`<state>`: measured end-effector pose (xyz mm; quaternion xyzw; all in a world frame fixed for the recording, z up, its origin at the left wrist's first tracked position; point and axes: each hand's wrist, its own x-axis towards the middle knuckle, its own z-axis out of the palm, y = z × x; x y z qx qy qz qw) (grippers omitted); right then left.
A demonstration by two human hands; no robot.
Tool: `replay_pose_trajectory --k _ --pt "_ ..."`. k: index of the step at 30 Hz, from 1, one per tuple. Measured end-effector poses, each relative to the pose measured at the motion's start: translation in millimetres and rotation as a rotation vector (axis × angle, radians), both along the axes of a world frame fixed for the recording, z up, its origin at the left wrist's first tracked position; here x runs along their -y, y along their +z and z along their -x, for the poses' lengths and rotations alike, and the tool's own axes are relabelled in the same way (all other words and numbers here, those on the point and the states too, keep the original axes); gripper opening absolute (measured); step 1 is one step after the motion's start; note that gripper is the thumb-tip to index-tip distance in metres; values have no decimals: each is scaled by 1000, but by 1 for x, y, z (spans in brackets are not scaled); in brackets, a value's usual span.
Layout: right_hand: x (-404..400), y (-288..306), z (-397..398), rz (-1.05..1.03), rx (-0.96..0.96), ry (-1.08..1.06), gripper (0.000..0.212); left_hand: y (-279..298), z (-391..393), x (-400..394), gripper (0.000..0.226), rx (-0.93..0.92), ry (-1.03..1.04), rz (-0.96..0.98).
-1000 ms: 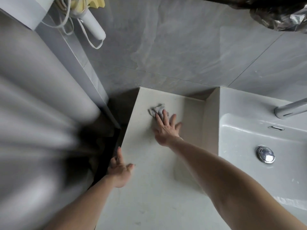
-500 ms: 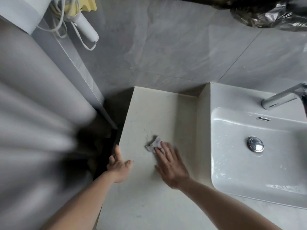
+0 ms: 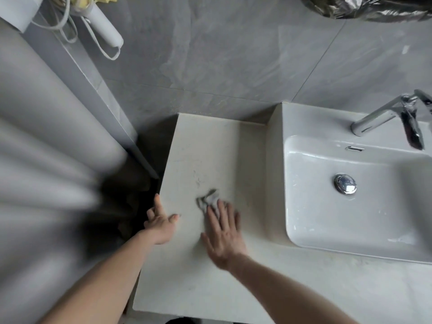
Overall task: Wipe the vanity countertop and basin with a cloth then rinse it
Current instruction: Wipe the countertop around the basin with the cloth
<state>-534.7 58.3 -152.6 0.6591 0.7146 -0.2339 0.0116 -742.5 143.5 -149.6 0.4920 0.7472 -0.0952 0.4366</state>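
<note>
A small crumpled grey cloth [image 3: 208, 200] lies on the cream vanity countertop [image 3: 210, 150], left of the white basin [image 3: 364, 213]. My right hand [image 3: 224, 232] presses flat on the cloth with straight fingers; most of the cloth is under the fingertips. My left hand [image 3: 161, 220] rests on the countertop's left edge, fingers loosely spread and holding nothing. The basin has a chrome drain plug [image 3: 345, 184] and a chrome faucet [image 3: 383, 118] at the back right.
Grey tiled wall [image 3: 233, 54] rises behind the counter. A white hair dryer with its cord [image 3: 102, 31] hangs at top left. A pale curtain [image 3: 46, 160] fills the left side, with a dark gap beside the counter. A black plastic bag [image 3: 364, 8] hangs at top right.
My right hand has dragged the cloth from the counter's far corner back toward me along the countertop. The left hand has stayed at the left edge.
</note>
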Motion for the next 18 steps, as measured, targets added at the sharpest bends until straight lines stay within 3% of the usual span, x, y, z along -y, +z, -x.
replay_pose_trajectory --k 5,9,14,18 --pt "100 3 -21 19 38 122 79 13 -7 10 87 -28 40 -109" --pt "133 15 -69 86 75 -73 79 34 -22 40 84 -171 -181 -378" --pt "124 35 -77 258 13 -370 79 56 -62 101 58 75 -496 -484" --pt "112 52 -58 303 -138 -182 82 68 -93 137 55 245 -668 -468"
